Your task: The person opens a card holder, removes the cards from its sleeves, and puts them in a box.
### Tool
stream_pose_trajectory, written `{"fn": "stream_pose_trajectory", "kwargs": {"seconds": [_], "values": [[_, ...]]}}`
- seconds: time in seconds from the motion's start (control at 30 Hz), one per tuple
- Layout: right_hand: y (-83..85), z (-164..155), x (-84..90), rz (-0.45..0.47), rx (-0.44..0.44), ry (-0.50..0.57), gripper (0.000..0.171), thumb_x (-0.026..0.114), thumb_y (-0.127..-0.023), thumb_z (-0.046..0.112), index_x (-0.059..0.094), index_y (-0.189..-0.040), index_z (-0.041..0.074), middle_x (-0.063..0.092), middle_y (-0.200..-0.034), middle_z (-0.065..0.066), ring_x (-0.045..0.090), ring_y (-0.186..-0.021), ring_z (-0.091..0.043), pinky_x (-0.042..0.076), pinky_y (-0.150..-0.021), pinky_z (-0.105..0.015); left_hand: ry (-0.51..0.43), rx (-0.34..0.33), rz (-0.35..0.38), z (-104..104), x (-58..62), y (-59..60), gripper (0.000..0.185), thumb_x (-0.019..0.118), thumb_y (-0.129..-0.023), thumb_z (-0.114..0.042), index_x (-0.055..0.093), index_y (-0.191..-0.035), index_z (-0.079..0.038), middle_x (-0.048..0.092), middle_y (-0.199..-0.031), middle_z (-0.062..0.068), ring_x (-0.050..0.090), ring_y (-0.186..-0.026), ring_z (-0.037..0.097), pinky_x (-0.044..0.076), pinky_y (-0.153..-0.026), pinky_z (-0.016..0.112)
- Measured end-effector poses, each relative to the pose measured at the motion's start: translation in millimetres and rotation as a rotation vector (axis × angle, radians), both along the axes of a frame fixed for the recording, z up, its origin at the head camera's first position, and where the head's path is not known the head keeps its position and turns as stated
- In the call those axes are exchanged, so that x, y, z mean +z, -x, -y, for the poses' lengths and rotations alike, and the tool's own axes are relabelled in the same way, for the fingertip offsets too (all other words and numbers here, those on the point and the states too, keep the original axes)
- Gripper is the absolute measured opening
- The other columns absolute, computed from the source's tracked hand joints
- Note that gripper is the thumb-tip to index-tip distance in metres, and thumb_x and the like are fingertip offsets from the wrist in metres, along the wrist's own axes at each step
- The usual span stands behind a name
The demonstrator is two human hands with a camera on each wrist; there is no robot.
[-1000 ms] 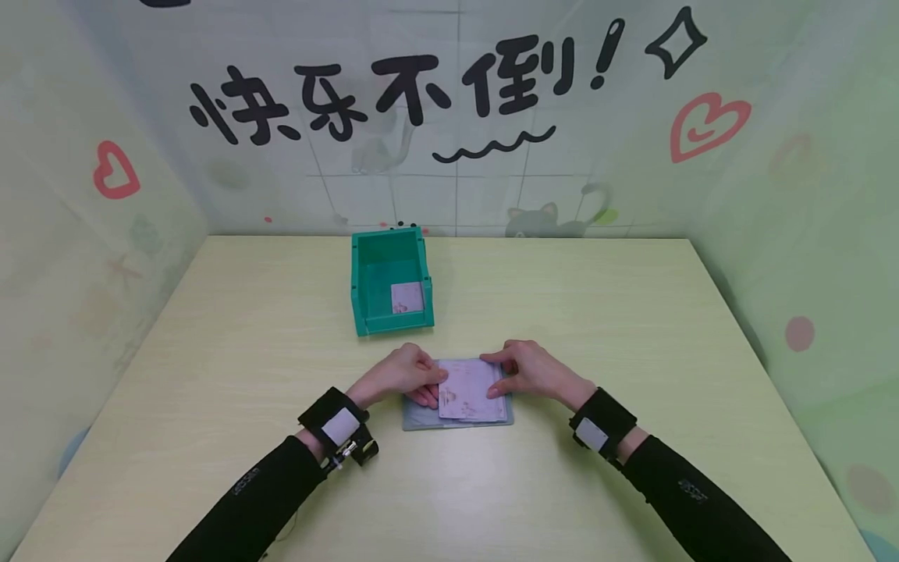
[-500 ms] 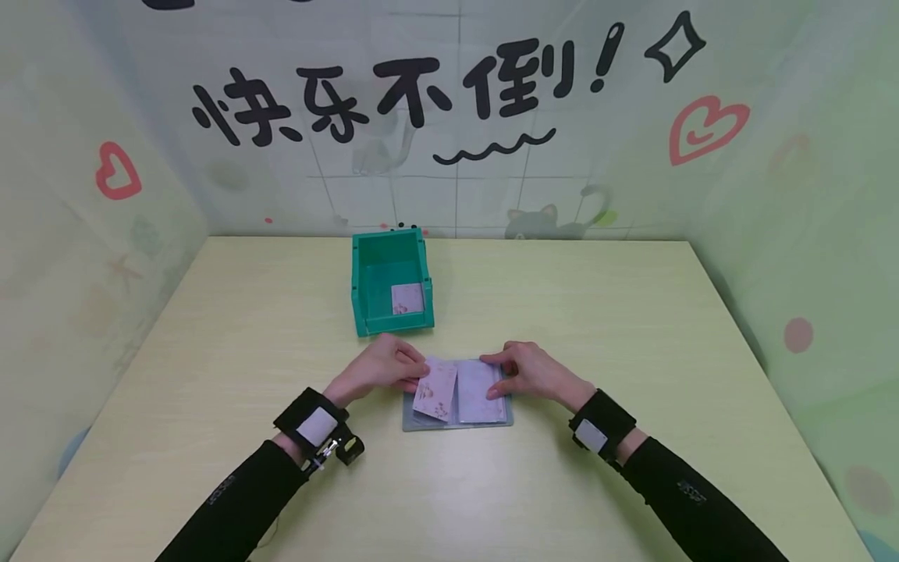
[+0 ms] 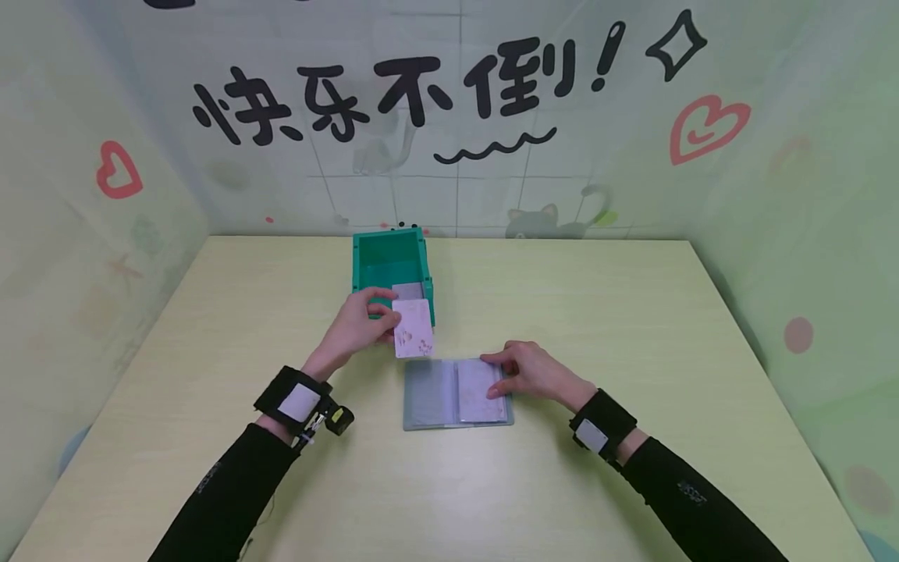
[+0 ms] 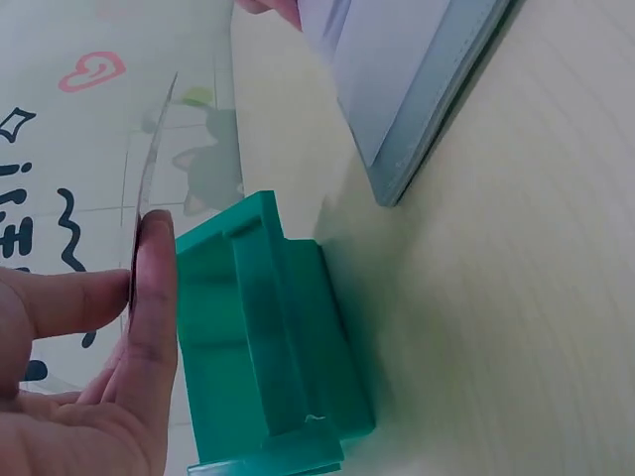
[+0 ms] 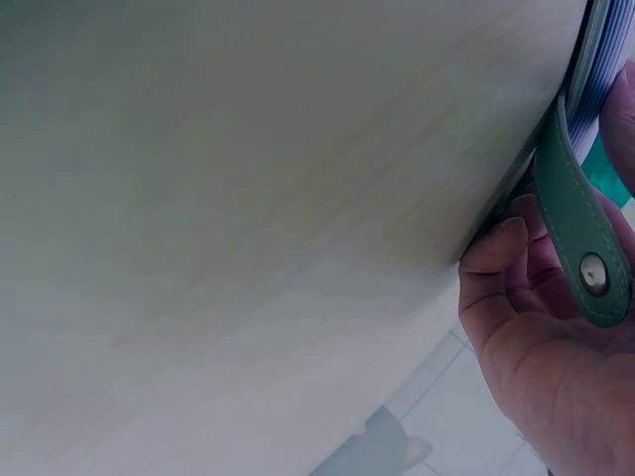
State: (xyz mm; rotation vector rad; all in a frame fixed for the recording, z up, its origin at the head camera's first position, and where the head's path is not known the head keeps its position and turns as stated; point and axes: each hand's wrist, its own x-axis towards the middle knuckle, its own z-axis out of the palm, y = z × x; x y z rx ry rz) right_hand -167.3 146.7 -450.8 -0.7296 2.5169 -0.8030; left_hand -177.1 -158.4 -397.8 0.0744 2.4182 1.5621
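My left hand (image 3: 385, 314) pinches a pale pink card (image 3: 413, 329) by its left edge and holds it above the table, just in front of the green bin (image 3: 389, 254). The left wrist view shows this card (image 4: 149, 188) edge-on between thumb and finger, with the bin (image 4: 268, 347) beside it. A grey card holder (image 3: 424, 394) lies open on the table. My right hand (image 3: 516, 373) rests on its right page, fingers pressing on a card (image 3: 476, 388) tucked in the sleeve. The holder's green snap strap (image 5: 585, 248) lies against that hand's palm.
Another card (image 3: 406, 291) lies inside the bin, partly hidden by the held one. The pale yellow table (image 3: 632, 328) is walled by decorated panels at the back and on both sides. The holder (image 4: 417, 89) lies close in front of the bin.
My left hand has drawn the pink card out of the holder's left side and carried it up and away toward the bin. The right hand has stayed on the holder.
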Motion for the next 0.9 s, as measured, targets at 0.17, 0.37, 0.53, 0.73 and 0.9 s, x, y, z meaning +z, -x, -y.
{"fn": "stream_pose_trajectory", "kwargs": {"seconds": [0.17, 0.37, 0.53, 0.73, 0.9], "values": [[0.4, -0.1, 0.5, -0.003, 0.004, -0.003, 0.065, 0.085, -0.080, 0.030, 0.062, -0.136, 0.007, 0.048, -0.079, -0.003, 0.045, -0.079, -0.014, 0.031, -0.067, -0.022, 0.045, 0.069, -0.104, -1.4, 6.7, 11.5, 0.050, 0.058, -0.098, -0.001, 0.041, -0.145, 0.000, 0.063, -0.115, 0.026, 0.068, -0.089, 0.028, 0.061, -0.084, 0.040], [-0.2, -0.6, 1.1, 0.008, -0.001, -0.004, 0.065, 0.085, -0.080, 0.029, 0.061, -0.136, 0.007, 0.049, -0.080, -0.003, 0.046, -0.080, -0.014, 0.031, -0.068, -0.023, 0.220, 0.111, -0.254, -9.9, 12.4, 22.7, 0.047, 0.057, -0.098, -0.002, 0.045, -0.144, -0.001, 0.062, -0.117, 0.024, 0.062, -0.089, 0.031, 0.051, -0.073, 0.027], [-1.1, -1.2, 0.4, 0.008, 0.005, 0.000, 0.065, 0.085, -0.080, 0.029, 0.061, -0.136, 0.006, 0.050, -0.080, -0.003, 0.046, -0.080, -0.015, 0.032, -0.068, -0.023, 0.259, 0.170, -0.264, -18.0, 11.5, 33.9, 0.051, 0.054, -0.099, 0.001, 0.042, -0.148, -0.003, 0.058, -0.120, 0.023, 0.056, -0.092, 0.031, 0.043, -0.070, 0.027], [-2.4, -2.2, -0.2, -0.005, 0.015, 0.005, 0.065, 0.085, -0.080, 0.030, 0.061, -0.136, 0.006, 0.050, -0.081, -0.003, 0.045, -0.080, -0.014, 0.032, -0.068, -0.022, 0.329, 0.183, -0.217, -24.8, 7.9, 50.0, 0.053, 0.052, -0.098, 0.003, 0.038, -0.150, -0.001, 0.057, -0.133, 0.026, 0.056, -0.101, 0.033, 0.040, -0.068, 0.028], [-1.8, -2.4, 0.7, -0.011, 0.015, 0.004, 0.065, 0.084, -0.080, 0.031, 0.062, -0.136, 0.006, 0.049, -0.080, -0.004, 0.045, -0.079, -0.014, 0.031, -0.067, -0.022, 0.396, 0.166, -0.164, -28.8, 6.0, 62.3, 0.058, 0.057, -0.095, 0.003, 0.038, -0.149, 0.003, 0.061, -0.111, 0.024, 0.053, -0.085, 0.028, 0.038, -0.063, 0.027]]}}
